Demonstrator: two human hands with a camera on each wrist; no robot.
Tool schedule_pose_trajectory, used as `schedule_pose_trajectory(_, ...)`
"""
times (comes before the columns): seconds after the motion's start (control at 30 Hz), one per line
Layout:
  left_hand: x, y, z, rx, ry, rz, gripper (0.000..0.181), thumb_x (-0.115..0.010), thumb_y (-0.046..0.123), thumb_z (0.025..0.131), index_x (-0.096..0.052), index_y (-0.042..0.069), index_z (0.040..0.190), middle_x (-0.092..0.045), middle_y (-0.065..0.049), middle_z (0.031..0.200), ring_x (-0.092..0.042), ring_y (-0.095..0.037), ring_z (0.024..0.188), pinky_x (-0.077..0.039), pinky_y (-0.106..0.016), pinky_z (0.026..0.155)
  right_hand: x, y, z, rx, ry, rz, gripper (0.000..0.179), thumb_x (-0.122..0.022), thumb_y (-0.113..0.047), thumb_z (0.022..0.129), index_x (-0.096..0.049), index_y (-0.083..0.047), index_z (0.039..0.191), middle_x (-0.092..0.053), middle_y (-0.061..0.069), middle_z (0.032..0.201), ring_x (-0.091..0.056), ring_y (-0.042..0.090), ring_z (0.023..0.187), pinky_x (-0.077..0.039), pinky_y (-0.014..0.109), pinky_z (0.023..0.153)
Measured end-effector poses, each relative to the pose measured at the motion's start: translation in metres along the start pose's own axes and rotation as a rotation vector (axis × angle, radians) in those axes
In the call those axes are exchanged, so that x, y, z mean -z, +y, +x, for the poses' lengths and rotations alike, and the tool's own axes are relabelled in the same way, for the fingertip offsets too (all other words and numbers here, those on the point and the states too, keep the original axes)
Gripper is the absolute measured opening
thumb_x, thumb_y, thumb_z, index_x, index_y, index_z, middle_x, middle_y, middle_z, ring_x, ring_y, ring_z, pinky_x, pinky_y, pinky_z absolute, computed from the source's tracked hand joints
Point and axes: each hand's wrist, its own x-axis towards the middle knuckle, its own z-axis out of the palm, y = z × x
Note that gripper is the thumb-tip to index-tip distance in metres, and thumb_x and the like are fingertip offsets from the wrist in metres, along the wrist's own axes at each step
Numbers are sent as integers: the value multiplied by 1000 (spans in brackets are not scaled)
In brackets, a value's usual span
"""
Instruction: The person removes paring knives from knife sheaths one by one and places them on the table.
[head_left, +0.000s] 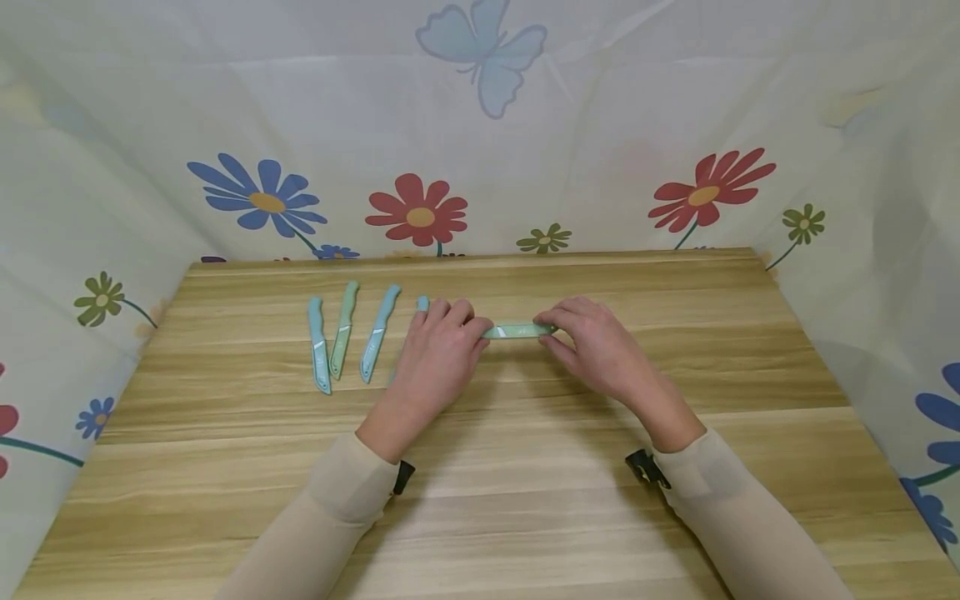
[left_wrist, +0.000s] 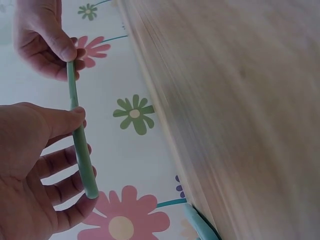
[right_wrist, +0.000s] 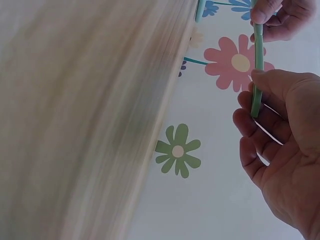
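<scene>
A: What was the biggest thing beyond the fingertips?

B: A white backdrop [head_left: 600, 125] printed with flowers and a pale butterfly. It rose past the fingers and ran down both sides.

A: And beneath them?

B: A wooden table [head_left: 540, 517] with light and brown grain, under both sets of fingers.

A: How did the hands look?

B: Behind the fingers, toward the wearer, came cream sleeves [head_left: 330, 500]. The left hand [head_left: 442, 354] pinched one end of a green knife [head_left: 520, 332] between thumb and fingers, its lower fingers spread loosely along the handle. The right hand [head_left: 596, 346] pinched the opposite, narrower end, thumb against forefinger, the others bent loosely.

A: So the knife was between them?

B: Yes, level and crosswise, bridging the two grips, lifted off the wood.

A: Describe it.

B: Slim, pastel green, smooth, with a thick rounded handle end. A whitish slanting band showed just right of the left fingers, with faint pale markings farther along.

A: Anything left of the left fingers?

B: A row of similar knives: a blue knife [head_left: 380, 333], then a second green knife [head_left: 344, 329], then another blue knife [head_left: 319, 344] outermost. Nearest, a blue handle [head_left: 423, 303] peeked out, mostly hidden by the left hand.

A: Smallest?

B: Black clips [head_left: 648, 468] at the wrists, behind the fingers.
</scene>
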Motion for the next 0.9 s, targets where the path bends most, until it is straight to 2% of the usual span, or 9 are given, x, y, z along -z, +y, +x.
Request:
schedule_pose_trajectory(0.23, 0, 0, -1, 1, -6, 1, 24, -79, 27, 99, -79, 18, 121, -60, -2, 101, -50, -26, 95, -43, -39, 76, -1, 0, 0, 12, 5, -1, 28, -84, -9, 93, -77, -3, 119, -74, 9, 112, -69, 27, 106, -58, 46, 92)
schedule_pose_trajectory(0.4, 0, -1, -1, 1, -10, 17, 23, -77, 28, 100, -79, 18, 121, -59, -1, 101, -50, -26, 95, -43, -39, 76, -1, 0, 1, 21, 2, -2, 38, -85, -10, 92, -73, -2, 128, -72, 10, 118, -69, 28, 108, -57, 47, 94)
schedule_pose_trajectory(0.7, -1, 0, -1, -12, 25, 11, 21, -81, 25, 97, -81, 17, 116, -60, -2, 98, -52, -26, 92, -43, -39, 73, 0, -11, 6, 53, -39, -107, 51, -87, -18, 91, -69, -5, 137, -69, 12, 128, -65, 32, 118, -53, 50, 101)
schedule_pose_trajectory(0.9, 0, 2, -2, -13, 22, 11, 19, -81, 25, 97, -81, 17, 115, -60, -3, 99, -52, -26, 92, -43, -38, 72, -3, -18, 13, 75, -81, -168, 53, -85, -21, 93, -66, -6, 141, -64, 12, 137, -59, 33, 125, -49, 51, 106)
